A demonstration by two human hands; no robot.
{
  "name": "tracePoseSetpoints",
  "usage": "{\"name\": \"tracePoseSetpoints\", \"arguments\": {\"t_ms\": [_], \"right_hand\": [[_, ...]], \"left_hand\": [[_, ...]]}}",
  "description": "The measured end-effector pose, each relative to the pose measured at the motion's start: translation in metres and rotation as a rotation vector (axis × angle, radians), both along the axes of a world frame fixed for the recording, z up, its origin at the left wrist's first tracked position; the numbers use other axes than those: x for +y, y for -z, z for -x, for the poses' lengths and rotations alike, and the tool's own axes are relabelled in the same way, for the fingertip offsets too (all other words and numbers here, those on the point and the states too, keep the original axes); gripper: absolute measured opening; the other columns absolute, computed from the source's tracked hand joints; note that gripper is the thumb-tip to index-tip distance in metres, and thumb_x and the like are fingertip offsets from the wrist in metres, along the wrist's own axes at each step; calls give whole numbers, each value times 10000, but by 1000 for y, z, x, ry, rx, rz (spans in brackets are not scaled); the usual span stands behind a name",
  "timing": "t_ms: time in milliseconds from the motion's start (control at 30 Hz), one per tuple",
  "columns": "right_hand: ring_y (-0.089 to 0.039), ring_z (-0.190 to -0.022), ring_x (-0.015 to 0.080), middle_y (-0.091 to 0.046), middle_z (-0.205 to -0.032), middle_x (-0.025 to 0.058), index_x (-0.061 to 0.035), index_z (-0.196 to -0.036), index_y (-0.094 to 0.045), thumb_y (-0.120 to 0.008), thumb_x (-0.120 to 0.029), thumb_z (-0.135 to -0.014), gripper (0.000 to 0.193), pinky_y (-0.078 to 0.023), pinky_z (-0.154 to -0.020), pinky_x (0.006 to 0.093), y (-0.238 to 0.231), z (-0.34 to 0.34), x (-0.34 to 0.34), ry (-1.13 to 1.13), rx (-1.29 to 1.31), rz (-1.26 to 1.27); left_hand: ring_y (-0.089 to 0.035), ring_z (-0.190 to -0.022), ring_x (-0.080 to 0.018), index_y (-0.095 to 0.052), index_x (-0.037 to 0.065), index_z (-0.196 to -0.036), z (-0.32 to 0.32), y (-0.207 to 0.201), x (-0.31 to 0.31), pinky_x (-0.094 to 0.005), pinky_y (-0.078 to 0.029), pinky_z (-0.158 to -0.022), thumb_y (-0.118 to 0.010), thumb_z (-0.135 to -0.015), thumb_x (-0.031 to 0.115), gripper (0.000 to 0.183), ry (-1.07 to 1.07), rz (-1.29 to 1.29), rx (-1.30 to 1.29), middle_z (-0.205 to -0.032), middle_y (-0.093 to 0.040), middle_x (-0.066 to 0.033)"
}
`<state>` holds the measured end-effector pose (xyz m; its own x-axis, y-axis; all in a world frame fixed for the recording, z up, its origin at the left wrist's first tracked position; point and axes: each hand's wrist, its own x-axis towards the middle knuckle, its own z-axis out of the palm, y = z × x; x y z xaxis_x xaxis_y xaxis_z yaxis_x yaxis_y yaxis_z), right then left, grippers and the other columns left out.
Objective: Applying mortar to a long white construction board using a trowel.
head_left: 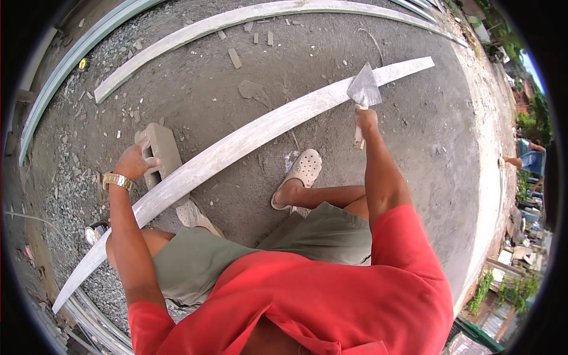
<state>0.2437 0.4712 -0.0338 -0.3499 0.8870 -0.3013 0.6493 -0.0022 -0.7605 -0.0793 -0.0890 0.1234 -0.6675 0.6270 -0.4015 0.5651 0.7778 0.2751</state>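
Note:
My right hand (366, 120) is closed round the handle of a trowel (365, 89). The trowel's pointed grey blade reaches away from me, above a long whitish bar (254, 135) that runs slantwise across the view. At the left, a grey hollow concrete block (164, 145) has its open cells showing. My left hand (134, 162), a gold-coloured watch at its wrist, grips the side of the block, thumb at a cell; some fingertips are hidden. The bar passes across the block's near end, hiding part of it, and continues beneath my left forearm.
Another long pale bar (207, 25) curves across the far ground, with greenish metal lengths (71, 62) at the far left. Gravel (65, 207) and broken chips lie at left. A yellow tape measure (83, 64) sits there. Another person (526, 161) is at the far right.

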Motion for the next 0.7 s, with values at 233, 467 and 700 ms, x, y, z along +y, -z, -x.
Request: {"name": "tracePoseSetpoints", "arguments": {"t_ms": [233,467,700], "right_hand": [[-597,-929,446,-629,-918,291,22,-980,-589,-606,-394,-827,443,-465,-823,487,-9,19,-216,-108,-243,-140],[-632,-828,413,-652,-826,250,39,-881,-630,-599,-427,-839,469,-488,-720,456,6,-9,-50,188,-208,-153],[-606,-892,439,-626,-915,292,35,-956,-551,-579,-387,-850,435,-473,-788,483,-8,17,-189,125,-179,-204]], "left_hand": [[-547,-1087,-404,-277,25,-1418,-29,18,56,-399,-422,-948,-739,-695,315,905,167,169,-119,-1162,-544,-316],[-502,-1146,-410,-123,7,-1447,-53,32,79,-402,-398,-990,-776,-663,308,1064,286,62,-172,-1260,-475,-315],[-391,-1264,-385,-26,50,-1464,-91,62,80,-447,-394,-998,-847,-547,429,1288,290,126,-48,-1405,-352,-239]]}}
